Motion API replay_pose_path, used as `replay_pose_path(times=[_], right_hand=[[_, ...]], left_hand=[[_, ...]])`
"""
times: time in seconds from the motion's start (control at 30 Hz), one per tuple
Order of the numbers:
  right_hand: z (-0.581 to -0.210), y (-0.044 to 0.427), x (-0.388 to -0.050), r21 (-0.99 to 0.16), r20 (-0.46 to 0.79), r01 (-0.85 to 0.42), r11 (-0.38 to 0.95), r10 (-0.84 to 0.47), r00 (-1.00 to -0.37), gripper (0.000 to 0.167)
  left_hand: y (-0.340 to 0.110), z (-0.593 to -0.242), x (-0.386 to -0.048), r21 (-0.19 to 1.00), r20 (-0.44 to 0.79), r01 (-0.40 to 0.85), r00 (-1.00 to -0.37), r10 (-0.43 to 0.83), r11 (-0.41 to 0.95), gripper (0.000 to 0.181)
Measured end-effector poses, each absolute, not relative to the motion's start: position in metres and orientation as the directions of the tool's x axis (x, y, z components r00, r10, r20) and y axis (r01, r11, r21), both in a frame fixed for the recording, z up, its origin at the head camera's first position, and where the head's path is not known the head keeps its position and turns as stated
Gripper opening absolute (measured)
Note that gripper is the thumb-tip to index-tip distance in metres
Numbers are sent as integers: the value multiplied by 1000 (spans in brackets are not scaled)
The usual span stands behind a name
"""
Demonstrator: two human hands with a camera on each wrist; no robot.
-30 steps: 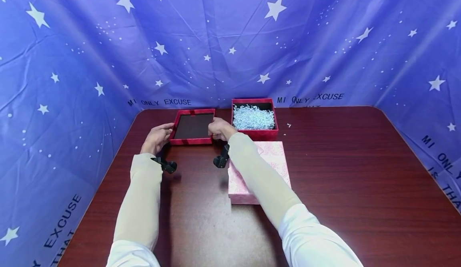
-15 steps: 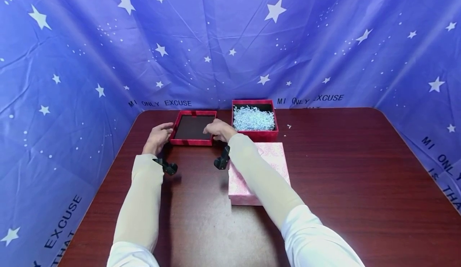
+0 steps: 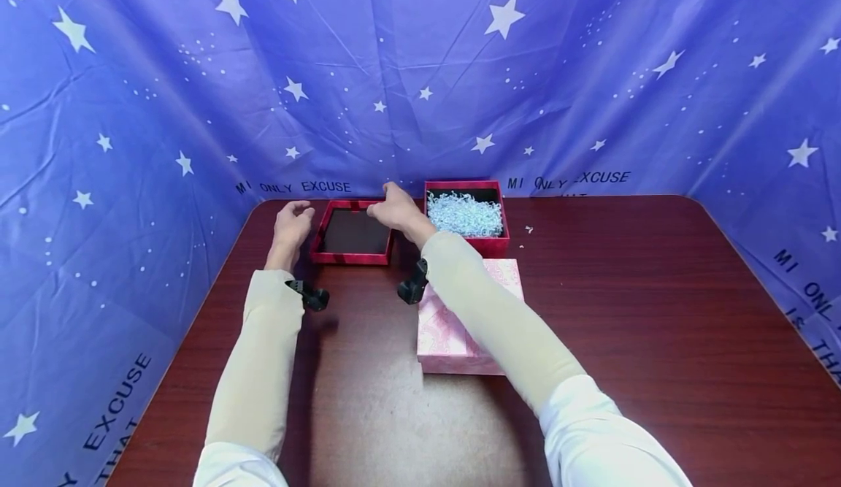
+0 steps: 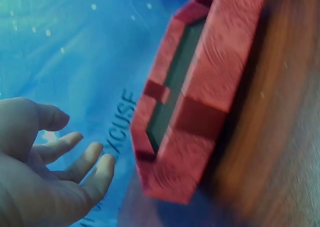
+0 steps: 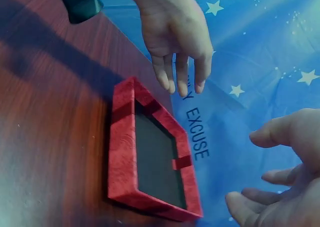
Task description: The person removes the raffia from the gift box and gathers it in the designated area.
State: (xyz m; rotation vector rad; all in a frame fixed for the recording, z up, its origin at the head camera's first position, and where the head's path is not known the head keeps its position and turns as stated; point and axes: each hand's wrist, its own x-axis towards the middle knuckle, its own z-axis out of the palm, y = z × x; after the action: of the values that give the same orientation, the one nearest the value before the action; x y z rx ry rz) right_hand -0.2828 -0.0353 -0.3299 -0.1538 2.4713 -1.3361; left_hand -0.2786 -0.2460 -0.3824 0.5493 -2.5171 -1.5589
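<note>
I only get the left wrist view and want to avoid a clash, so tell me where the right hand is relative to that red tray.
Observer: In the head view, the right hand hides the far right corner of the red tray.
Operator: Report whether they touch.
Observer: They don't; the right wrist view shows a gap between them.
Operator: Name one object out of my sight.
Observer: A pink patterned box, partly hidden by the right sleeve in the head view.

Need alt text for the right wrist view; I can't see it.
The left hand, at top, and right hand, at lower right, hold nothing near a shallow, black-lined red box on a wooden table. Blue starry cloth hangs behind.
</note>
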Motion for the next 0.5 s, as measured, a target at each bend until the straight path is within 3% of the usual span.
replay_pose_path(times=[0.27,0.5], right_hand=[[-319,-18,-284,-819,-59,-83,568,-226,-972,54],[-315,6,-287,-821,45,-166,547,-227,-973,50]], left_hand=[[-222,-360,-282,950,-148,-209,-956,-254,233,41],[-193,-339,-279,949,-159,-182,-981,-109,256,45]])
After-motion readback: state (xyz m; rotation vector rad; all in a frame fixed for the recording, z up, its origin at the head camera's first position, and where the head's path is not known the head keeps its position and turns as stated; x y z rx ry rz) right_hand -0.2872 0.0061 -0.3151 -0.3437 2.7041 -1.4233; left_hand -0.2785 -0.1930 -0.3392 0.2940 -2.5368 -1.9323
